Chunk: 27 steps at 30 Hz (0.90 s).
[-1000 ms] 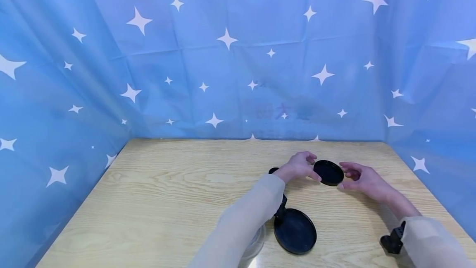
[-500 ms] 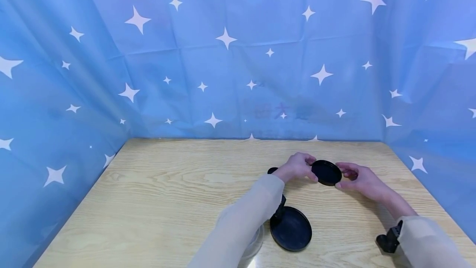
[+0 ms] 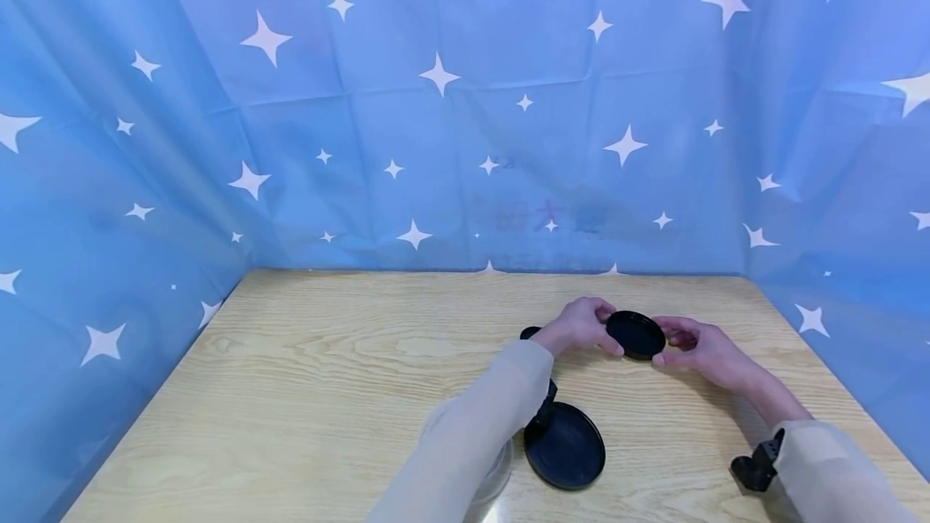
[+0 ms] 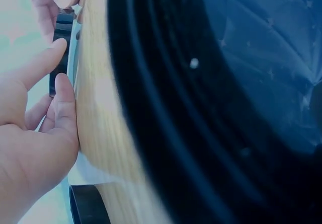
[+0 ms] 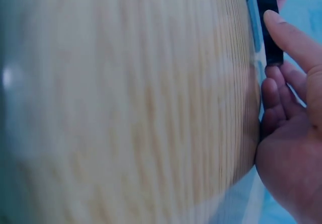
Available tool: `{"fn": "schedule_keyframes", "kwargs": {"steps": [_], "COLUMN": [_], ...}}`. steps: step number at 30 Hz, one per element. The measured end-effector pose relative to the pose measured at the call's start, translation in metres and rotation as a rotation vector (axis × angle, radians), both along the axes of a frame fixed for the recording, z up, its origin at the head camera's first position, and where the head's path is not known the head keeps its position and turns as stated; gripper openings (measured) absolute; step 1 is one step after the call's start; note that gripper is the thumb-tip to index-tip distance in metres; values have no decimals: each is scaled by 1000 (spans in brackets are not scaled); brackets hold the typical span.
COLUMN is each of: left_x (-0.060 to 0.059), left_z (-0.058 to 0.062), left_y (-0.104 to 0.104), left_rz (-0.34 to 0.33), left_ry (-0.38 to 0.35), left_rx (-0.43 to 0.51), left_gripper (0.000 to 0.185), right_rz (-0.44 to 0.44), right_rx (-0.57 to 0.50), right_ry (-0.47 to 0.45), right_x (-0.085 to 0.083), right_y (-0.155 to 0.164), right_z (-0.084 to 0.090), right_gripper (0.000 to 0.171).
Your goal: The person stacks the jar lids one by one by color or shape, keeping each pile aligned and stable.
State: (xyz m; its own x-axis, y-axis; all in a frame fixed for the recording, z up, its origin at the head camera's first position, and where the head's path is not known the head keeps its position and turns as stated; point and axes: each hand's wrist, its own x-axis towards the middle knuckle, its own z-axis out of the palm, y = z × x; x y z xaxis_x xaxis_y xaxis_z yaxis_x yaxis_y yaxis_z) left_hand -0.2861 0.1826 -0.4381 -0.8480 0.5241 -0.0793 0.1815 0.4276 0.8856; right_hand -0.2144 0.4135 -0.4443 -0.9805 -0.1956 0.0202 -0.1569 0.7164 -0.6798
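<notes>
A small, shallow, round black dish is held between both hands toward the back right of the table. My left hand grips its left rim, thumb in front and fingers behind. From the opposite side my right hand holds the right rim with curled fingers. Edge-on, the dish shows as a dark band between the fingertips in the left wrist view. The right wrist view has the thumb against the side of the dish. A larger round black dish lies below my left forearm.
A clear round container is partly hidden beneath the left sleeve. Behind the left wrist, a small black round thing peeks out. The wooden table meets a blue star-patterned curtain at the back and sides.
Fingers of both hands have closed in slightly on the small dish's rim. The whole head view has shifted a little, with table and curtain sliding left.
</notes>
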Motion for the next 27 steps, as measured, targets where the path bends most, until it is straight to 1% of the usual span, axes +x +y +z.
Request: {"fn": "schedule_keyframes", "kwargs": {"steps": [7,13,17,22,27], "left_x": [0,-1,-1,2,5], "left_z": [1,2,2,7,13], "left_y": [0,-2,-6,-7,-7], "left_rz": [-12,-34,-40,-44,-42], "left_ry": [-87,-115,-155,-148,-103], "left_rx": [72,135,199,203,189], "left_gripper": [60,62,62,62,64], "right_rz": [-14,-21,-27,-20,-25], "right_rx": [-60,-71,-84,-77,-79], "right_ry": [-19,-23,-42,-44,-31], "right_x": [2,2,2,7,11], "right_y": [0,0,-1,-5,-7], "right_z": [2,5,8,18,25], "right_gripper": [67,69,69,69,67]}}
